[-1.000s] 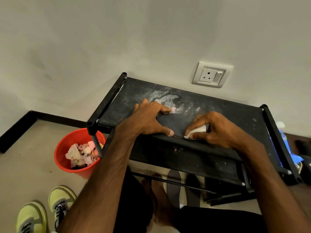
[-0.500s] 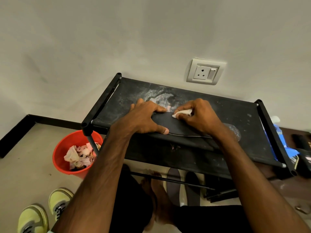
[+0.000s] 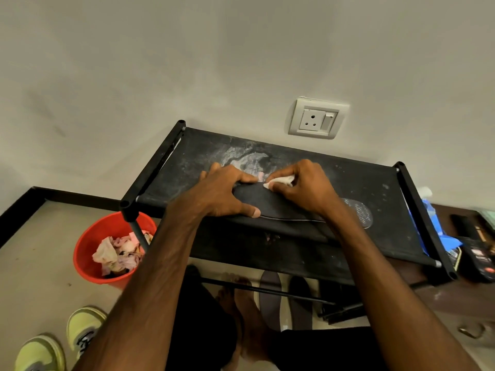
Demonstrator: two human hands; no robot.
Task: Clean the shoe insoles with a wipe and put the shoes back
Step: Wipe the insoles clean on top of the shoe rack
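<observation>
A black insole point(image 3: 270, 202) lies lengthwise on the top shelf of a black shoe rack point(image 3: 375, 188); its printed heel end point(image 3: 359, 211) shows at the right. My left hand point(image 3: 225, 192) grips the insole's toe end, thumb on the near edge and fingers arched over the far edge. Beside it, my right hand point(image 3: 308, 191) pinches a crumpled white wipe point(image 3: 280, 181) and presses it on the insole's far edge, close to my left index finger. Two more dark insoles point(image 3: 270, 298) lie on the floor under the rack. A pair of yellow-green shoes point(image 3: 83, 328) stands at the bottom left.
A red bucket point(image 3: 88, 247) with several used wipes stands left of the rack, against its leg. A wall socket point(image 3: 317, 119) sits above the shelf. Right of the rack are a blue item point(image 3: 434, 226) and dark boxes point(image 3: 479, 263) on a brown surface.
My right hand slid the wipe from the insole's near edge up and left to the far edge by the toe. My left hand kept its hold.
</observation>
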